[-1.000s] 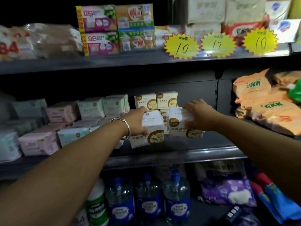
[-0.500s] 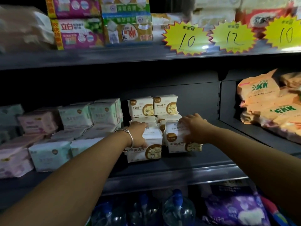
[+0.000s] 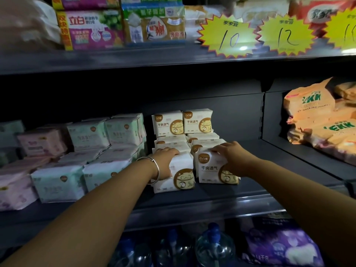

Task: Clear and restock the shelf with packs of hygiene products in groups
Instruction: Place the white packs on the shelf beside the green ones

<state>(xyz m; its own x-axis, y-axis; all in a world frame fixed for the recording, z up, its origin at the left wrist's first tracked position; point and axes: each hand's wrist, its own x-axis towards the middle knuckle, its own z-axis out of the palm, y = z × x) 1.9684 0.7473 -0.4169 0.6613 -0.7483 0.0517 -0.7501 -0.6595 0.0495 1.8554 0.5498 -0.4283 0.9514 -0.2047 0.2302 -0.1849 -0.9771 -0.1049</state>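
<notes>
1. A dim shop aisle: the dark metal middle shelf (image 3: 221, 191) has a smooth flat deck and a plain back panel, under an upper shelf edged with spiky yellow price tags (image 3: 229, 36).
2. On that deck stand soft, pillow-like white packs with a brown cat roundel. The front-left white pack (image 3: 178, 177) and front-right white pack (image 3: 212, 169) stand upright just beside each other near the shelf lip.
3. The left hand (image 3: 163, 162), a thin metal bangle (image 3: 154, 170) at its wrist, grasps the front-left pack, fingers curled over its top.
4. The right hand (image 3: 233, 158) grasps the front-right pack, fingers hooked over its top edge.
5. Behind them more of the same packs lie stacked, with two upright rear packs (image 3: 182, 123) on top.
6. To the left sit pale green packs (image 3: 57, 182) and pink packs (image 3: 15, 191); to the right, crinkled orange bags (image 3: 316, 116).
7. Below, clear water bottles (image 3: 213, 247) with blue caps.
</notes>
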